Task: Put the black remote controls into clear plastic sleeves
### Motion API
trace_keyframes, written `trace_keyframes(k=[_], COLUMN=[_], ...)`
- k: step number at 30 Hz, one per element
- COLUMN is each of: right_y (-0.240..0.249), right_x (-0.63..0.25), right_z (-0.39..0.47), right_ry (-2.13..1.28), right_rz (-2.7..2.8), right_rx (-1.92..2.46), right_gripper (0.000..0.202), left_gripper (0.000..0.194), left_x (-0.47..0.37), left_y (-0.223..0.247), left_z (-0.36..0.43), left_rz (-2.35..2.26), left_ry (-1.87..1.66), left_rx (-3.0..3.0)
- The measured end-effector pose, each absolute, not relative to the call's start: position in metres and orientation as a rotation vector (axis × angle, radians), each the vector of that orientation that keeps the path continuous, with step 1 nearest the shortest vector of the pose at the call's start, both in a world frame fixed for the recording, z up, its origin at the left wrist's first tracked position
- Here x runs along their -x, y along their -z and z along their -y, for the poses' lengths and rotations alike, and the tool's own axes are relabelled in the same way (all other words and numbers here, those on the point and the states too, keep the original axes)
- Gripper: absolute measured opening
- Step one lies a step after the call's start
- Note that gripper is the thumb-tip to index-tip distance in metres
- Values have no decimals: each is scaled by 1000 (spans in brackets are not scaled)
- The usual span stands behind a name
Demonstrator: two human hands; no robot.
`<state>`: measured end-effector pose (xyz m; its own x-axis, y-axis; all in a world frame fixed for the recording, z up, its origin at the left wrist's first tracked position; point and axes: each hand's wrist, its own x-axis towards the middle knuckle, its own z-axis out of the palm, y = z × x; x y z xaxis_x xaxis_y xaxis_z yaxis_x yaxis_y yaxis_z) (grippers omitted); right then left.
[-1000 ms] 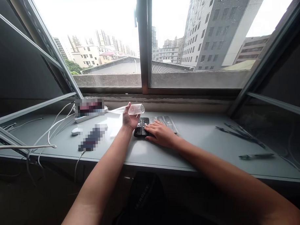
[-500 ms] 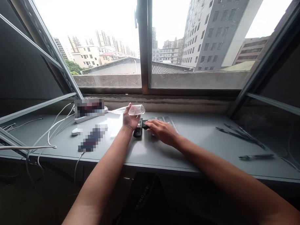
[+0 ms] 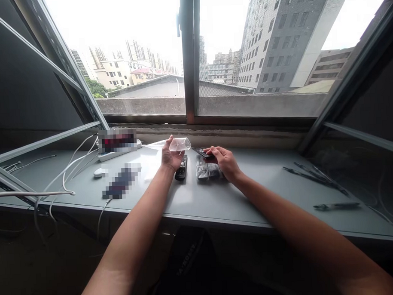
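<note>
Above the desk, my left hand (image 3: pixel 171 157) is closed on a clear plastic bag (image 3: pixel 179 144), whose wide mouth faces right. My right hand (image 3: pixel 225 161) pinches one end of a black remote control (image 3: pixel 203 153), its far end pointing left at the bag's mouth. I cannot tell whether the remote touches the bag. A second black remote (image 3: pixel 181 168) lies on the desk, partly behind my left hand. Below my right hand rest several dark remotes wrapped in clear plastic (image 3: pixel 206 169), partly covered by that hand.
A grey desk (image 3: pixel 265 188) runs below a window. At the left are a white power strip (image 3: pixel 119 154), white cables (image 3: pixel 68 169) and a blurred-out dark object (image 3: pixel 120 183) with a cable. Several pens (image 3: pixel 335 206) lie at the right, near a metal frame.
My right hand has lifted a remote off the desk and moved slightly up and right with it, uncovering the wrapped remotes. My left hand and the bag have hardly moved.
</note>
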<state>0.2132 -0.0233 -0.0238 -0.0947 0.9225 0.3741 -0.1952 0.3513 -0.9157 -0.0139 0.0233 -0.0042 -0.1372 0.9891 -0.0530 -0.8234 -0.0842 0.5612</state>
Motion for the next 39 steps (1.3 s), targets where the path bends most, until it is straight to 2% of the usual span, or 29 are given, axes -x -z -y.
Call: trace_keyframes(k=[8, 14, 18, 23, 26, 27, 30, 32, 34, 39], right_y=[31, 29, 21, 12, 8, 7, 4, 3, 3, 2], right_x=[-217, -216, -219, -221, -223, -224, -225, -225, -224, -221], right_z=[15, 11, 15, 21, 21, 22, 24, 25, 26, 27], right_ry=[-984, -1294, -1507, -1592, -1662, -1687, -1747, -1787, -1810, -1704], right_rz=[1301, 853, 854, 787, 782, 777, 731, 711, 714, 721], right_rx=[888, 758, 698, 716, 722, 712, 681, 654, 637, 753], right_gripper=[39, 67, 49, 30, 8, 11, 40, 44, 38, 5], left_gripper=[40, 38, 38, 43, 43, 42, 41, 39, 38, 37], left_x=[14, 14, 14, 14, 13, 13, 12, 11, 11, 10], left_y=[5, 8, 8, 9, 9, 9, 8, 8, 8, 8], left_z=[-24, -26, -26, -26, -26, -26, -26, -26, -25, -25], left_rz=[-552, -547, -559, -556, -557, -560, -565, -566, -568, -576], left_ry=[-1624, -1626, -1617, -1613, -1608, -1607, -1603, -1599, -1595, -1598], left_rx=[-426, -442, -452, -452, -461, -461, -459, -452, -452, -464])
